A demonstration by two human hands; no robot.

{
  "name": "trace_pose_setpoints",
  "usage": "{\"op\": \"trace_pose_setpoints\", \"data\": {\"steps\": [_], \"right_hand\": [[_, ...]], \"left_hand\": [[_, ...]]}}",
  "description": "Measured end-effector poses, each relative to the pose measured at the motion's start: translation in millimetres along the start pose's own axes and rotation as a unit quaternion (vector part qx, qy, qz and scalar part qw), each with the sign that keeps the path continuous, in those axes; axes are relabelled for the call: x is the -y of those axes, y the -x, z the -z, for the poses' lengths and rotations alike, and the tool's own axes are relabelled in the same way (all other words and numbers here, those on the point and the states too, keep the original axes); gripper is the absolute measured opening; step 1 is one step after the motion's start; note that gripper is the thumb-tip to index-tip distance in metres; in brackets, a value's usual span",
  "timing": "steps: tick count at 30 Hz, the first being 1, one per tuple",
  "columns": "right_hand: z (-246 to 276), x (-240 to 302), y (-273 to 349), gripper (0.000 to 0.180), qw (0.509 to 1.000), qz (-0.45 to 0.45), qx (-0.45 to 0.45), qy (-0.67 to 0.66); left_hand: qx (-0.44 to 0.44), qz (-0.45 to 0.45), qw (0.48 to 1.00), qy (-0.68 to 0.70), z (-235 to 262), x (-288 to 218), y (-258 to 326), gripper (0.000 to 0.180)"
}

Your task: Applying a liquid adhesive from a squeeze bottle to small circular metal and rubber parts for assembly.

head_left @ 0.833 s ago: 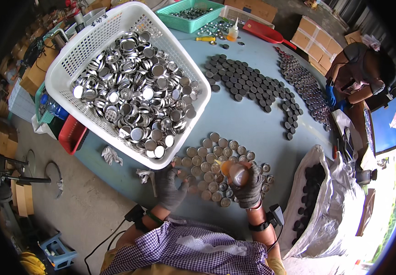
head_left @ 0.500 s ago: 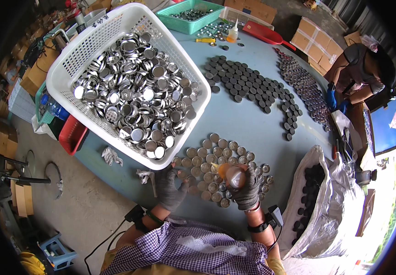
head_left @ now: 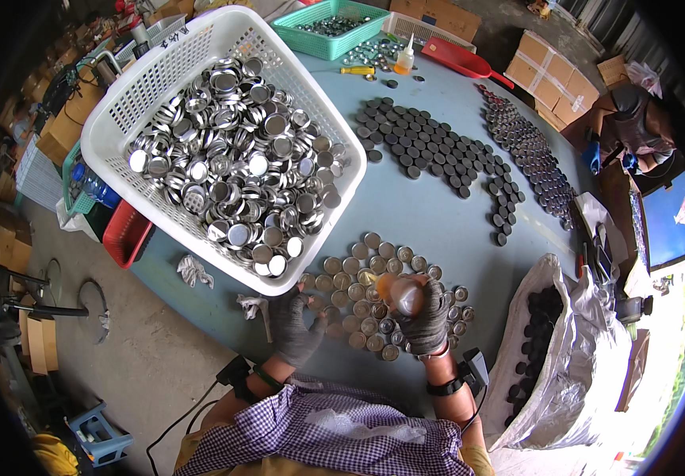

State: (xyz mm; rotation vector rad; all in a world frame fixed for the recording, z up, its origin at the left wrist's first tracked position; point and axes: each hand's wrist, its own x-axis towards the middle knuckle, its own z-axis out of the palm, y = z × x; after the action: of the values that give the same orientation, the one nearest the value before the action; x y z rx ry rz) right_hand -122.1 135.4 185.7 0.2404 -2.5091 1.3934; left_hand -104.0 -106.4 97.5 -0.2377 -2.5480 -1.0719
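Observation:
My right hand point(head_left: 428, 320), in a grey glove, grips an orange squeeze bottle point(head_left: 403, 293) held tip-down over a cluster of small round metal tins point(head_left: 362, 274) laid open on the blue table point(head_left: 430, 214). My left hand point(head_left: 293, 324), also gloved, rests fingers down at the left edge of that cluster, touching the tins there. Whether it holds one is hidden. Just beyond the cluster stands a large white basket point(head_left: 223, 143) heaped with shiny metal lids and tins.
Rows of dark caps point(head_left: 438, 155) and silver tins point(head_left: 529, 155) cover the far table. A green basket point(head_left: 331, 28), red scoop point(head_left: 461, 59) and small glue bottle point(head_left: 406, 59) lie at the back. A sack of dark caps point(head_left: 549, 341) stands at my right. Another person point(head_left: 636, 127) sits far right.
My right hand with the orange bottle has shifted slightly left over the tins. My left hand stays at the cluster's left edge.

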Motion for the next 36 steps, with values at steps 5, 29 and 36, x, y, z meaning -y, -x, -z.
{"op": "trace_pose_setpoints", "data": {"steps": [5, 29, 36], "right_hand": [[4.2, -5.1, 7.7, 0.052, 0.999, -0.025, -0.015, 0.026], [12.7, -26.8, -12.9, 0.044, 0.991, -0.038, -0.124, -0.012], [12.4, -35.5, -23.1, 0.040, 0.991, -0.035, -0.127, -0.014]], "left_hand": [[0.010, 0.005, 1.000, -0.001, 0.1, -0.6, -0.3, 0.039], [0.000, -0.010, 1.000, -0.012, 1.1, -3.4, -2.6, 0.036], [-0.001, -0.013, 1.000, -0.024, 1.4, -3.6, -3.4, 0.039]]}}
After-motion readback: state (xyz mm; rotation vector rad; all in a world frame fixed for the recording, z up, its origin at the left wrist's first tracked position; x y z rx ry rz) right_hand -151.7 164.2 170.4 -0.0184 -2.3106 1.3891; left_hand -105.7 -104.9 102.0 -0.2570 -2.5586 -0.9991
